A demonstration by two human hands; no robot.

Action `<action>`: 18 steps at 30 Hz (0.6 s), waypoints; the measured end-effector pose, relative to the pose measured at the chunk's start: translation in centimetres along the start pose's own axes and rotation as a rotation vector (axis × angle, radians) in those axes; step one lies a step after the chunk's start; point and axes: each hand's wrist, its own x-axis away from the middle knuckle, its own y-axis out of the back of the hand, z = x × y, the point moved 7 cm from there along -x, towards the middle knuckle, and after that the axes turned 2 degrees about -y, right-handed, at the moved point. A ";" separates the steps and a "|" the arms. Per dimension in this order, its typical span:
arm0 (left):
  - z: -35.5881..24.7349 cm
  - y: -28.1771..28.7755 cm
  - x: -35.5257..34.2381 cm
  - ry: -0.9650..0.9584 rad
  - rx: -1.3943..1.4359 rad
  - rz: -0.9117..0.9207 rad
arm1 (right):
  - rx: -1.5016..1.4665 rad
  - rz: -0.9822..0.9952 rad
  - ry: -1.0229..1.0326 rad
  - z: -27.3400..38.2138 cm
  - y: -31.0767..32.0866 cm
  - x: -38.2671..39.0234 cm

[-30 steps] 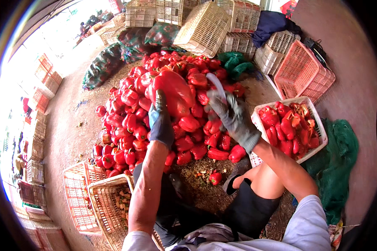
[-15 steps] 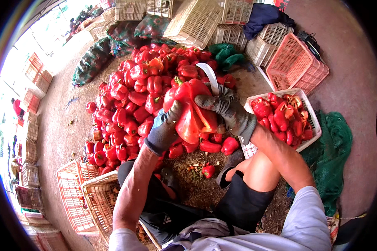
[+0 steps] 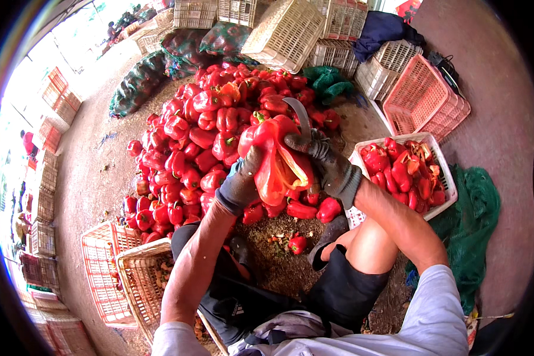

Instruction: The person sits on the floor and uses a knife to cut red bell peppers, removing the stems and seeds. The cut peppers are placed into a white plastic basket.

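Between my gloved hands is a large red bell pepper [image 3: 271, 155], split open so its pale inside and an orange edge show. My left hand [image 3: 241, 181] is closed round its left side, thumb on the front. My right hand [image 3: 329, 166] grips a knife with a curved blade [image 3: 301, 113] that points up above the pepper, and its thumb presses against the pepper's right side. The knife's handle is mostly hidden in that glove. Just beyond lies a big heap of whole red bell peppers [image 3: 190, 139].
At my right stands a white crate [image 3: 448, 172] of cut peppers, beside green netting [image 3: 471, 219]. Two crates [image 3: 139, 291] stand at my lower left, the nearer holding scraps. Stacked crates [image 3: 285, 35], filled net bags [image 3: 137, 83] and a tilted pink crate [image 3: 424, 98] stand beyond the heap.
The split in the pepper gapes wider, with more of its inside showing. My right thumb has shifted slightly along it. The whole view has moved a little.
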 end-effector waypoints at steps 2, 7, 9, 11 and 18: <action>0.1 -0.6 -0.2 -0.008 -0.024 -0.043 | -0.033 -0.039 0.031 -0.1 0.0 -0.1; -2.6 2.8 0.4 0.032 -0.840 -0.573 | 0.524 -0.258 0.142 4.1 0.1 1.2; -2.8 3.4 -0.6 -0.166 -0.784 -0.487 | 0.748 -0.263 0.262 1.6 3.1 -0.4; -3.9 5.1 0.1 -0.331 -0.708 -0.502 | 0.921 -0.112 0.467 0.2 1.0 -1.2; -2.7 2.3 0.8 -0.090 -0.799 -0.234 | 0.604 0.025 0.170 -0.6 -0.9 -0.9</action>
